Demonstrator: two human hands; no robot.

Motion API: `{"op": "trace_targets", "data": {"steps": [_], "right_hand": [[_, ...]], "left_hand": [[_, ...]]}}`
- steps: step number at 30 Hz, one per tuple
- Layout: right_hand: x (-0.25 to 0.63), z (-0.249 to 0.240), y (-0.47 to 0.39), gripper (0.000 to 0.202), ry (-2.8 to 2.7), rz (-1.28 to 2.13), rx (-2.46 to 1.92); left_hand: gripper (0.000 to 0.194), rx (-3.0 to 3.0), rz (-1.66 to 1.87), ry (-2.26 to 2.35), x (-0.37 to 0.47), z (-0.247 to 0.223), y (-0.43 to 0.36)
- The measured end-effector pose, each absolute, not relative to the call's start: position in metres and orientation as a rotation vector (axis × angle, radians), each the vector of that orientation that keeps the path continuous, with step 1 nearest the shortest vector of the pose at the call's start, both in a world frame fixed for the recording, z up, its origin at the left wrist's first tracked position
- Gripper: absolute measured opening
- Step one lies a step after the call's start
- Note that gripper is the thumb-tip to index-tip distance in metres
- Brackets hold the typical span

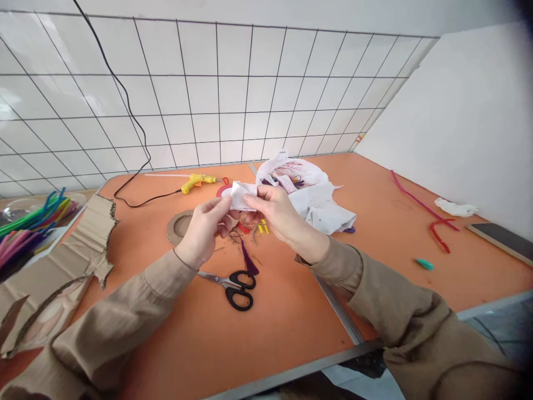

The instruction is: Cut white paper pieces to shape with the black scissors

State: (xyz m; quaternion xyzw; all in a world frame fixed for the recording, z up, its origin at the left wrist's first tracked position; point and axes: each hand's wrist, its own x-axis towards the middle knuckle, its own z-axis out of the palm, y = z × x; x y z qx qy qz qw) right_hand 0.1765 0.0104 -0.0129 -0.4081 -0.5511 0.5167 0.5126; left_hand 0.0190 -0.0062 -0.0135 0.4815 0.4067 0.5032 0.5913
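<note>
Between my two hands, a small piece of white paper point(239, 195) is held up above the orange table. My left hand point(207, 222) pinches its left edge, and my right hand point(272, 208) grips its right side with the thumb on top. Behind the paper shows part of a pink-red round piece point(224, 190). Under the hands lie a purple tassel point(249, 260) and yellow and red scraps partly hidden by the fingers. Scissors with black handles point(238, 289) rest nearer to me. A cardboard ring point(177, 226) lies just left of my left hand.
A yellow glue gun point(198, 182) with a black cord lies at the back. Behind my right hand is a crumpled white bag point(318, 191). Torn cardboard point(75, 244) and colourful pipe cleaners point(37, 216) are at left. A phone-like dark slab point(502, 240) lies far right.
</note>
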Motion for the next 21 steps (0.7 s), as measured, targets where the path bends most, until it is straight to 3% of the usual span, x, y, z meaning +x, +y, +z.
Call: {"op": "trace_targets", "data": {"steps": [9, 17, 21], "right_hand": [[0.175, -0.012, 0.006, 0.016, -1.389, 1.230, -0.979], [0.181, -0.008, 0.007, 0.007, -1.440, 1.103, -1.013], [0.183, -0.006, 0.009, 0.007, -1.393, 1.083, -1.000]], "left_hand": [[0.041, 1.246, 1.195, 1.037, 0.021, -0.011, -0.011], [0.018, 1.287, 0.994, 1.085, 0.012, -0.008, -0.002], [0.030, 1.374, 0.890, 1.198, 0.004, -0.014, 0.005]]}}
